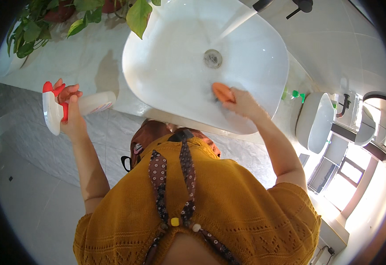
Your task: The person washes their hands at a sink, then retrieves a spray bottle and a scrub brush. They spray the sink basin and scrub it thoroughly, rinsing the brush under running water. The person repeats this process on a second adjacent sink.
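Observation:
My left hand [72, 115] grips a white spray bottle [96, 103] by its neck, below the red and white trigger head [53, 108]. The bottle is tilted onto its side, its base over the counter's front edge left of the basin. Inside the white washbasin [166, 66], my right hand [242, 104] is closed on an orange oval sponge [222, 92], held low by the near wall; whether it touches the surface I cannot tell. From the dark tap [262, 4], a pale stream of water [239, 23] runs toward the round drain [212, 58].
Leafy potted plants [84, 17] hang over the counter [38, 70] at the back left. A dark tap handle [303, 6] is on the wall at far right. Beyond the basin's right side stand a green-topped bottle [295, 94] and a second white basin [317, 121].

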Available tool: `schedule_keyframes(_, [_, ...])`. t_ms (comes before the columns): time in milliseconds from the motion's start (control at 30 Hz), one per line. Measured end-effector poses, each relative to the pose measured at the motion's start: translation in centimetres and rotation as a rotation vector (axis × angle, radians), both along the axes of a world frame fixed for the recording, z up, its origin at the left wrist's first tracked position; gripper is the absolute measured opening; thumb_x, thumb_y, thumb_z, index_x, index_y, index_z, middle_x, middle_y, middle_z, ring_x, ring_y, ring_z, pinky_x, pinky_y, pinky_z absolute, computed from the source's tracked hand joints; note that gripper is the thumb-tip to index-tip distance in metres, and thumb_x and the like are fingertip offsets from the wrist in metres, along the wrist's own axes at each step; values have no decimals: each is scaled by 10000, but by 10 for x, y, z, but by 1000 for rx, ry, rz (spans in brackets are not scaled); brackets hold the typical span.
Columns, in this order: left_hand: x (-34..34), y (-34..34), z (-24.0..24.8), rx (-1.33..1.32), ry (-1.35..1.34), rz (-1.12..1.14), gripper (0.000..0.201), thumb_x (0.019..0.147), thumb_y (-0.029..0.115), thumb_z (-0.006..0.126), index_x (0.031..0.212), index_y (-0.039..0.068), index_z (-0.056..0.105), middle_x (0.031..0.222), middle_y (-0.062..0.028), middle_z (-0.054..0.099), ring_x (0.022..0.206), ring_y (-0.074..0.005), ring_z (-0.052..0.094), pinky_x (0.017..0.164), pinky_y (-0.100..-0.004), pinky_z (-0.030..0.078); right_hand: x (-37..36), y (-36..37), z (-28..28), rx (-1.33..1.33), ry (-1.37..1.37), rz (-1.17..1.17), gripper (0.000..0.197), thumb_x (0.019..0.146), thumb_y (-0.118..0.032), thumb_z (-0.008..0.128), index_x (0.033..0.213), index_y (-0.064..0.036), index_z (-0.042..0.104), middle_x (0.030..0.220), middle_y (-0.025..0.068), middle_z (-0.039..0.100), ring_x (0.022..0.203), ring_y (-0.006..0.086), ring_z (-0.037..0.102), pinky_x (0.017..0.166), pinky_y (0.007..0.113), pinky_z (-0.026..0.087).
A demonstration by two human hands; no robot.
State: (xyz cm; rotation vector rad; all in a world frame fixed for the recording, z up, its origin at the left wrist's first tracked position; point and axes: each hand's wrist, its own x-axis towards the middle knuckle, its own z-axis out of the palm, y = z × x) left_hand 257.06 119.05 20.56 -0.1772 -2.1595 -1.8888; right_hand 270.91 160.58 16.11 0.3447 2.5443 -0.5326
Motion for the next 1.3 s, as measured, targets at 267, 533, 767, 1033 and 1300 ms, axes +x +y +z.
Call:
schedule_keyframes(267, [6, 8, 9, -18, -40, 39, 432, 769, 9, 496, 1186, -8, 384, 902, -84, 573, 774, -140, 502, 760, -280, 425, -41, -52, 57, -223, -399, -143, 384, 687, -299, 618, 923, -8, 534, 882, 179, 587, 823, 325, 562, 700, 400, 443])
schedule_keyframes(533, [1, 1, -2, 51, -11, 30, 421, 766, -1, 512, 1172, -11, 404, 883, -84, 574, 756, -129, 497, 736, -265, 420, -149, -114, -6, -253, 163, 128, 402, 701, -330, 616, 932, -12, 533, 915, 187, 588, 860, 337, 565, 714, 416, 451])
schedule_keyframes(767, [0, 9, 5, 48, -9, 57, 404, 773, 15, 520, 1160, -18, 410, 877, -89, 576, 758, -131, 499, 742, -268, 421, -210, -7, -42, 25, 350, -320, 463, 740, -424, 563, 1019, -59, 513, 1037, 131, 571, 915, 301, 565, 786, 398, 448])
schedule_keyframes(1033, [-1, 6, 1, 21, 52, 18, 425, 779, 25, 519, 1178, -29, 383, 877, -103, 575, 798, -142, 516, 742, -274, 432, -111, 93, 5, 509, 150, -160, 300, 843, -255, 463, 1067, -57, 437, 952, 154, 588, 880, 318, 561, 721, 408, 441])
schedule_keyframes(1300, [7, 7, 5, -19, 24, 0, 478, 784, -3, 493, 1229, -8, 319, 943, -116, 559, 816, -152, 520, 759, -285, 446, -22, 53, 26, 294, -218, -22, 312, 720, -228, 597, 940, -16, 527, 766, 146, 593, 714, 254, 580, 621, 365, 459])
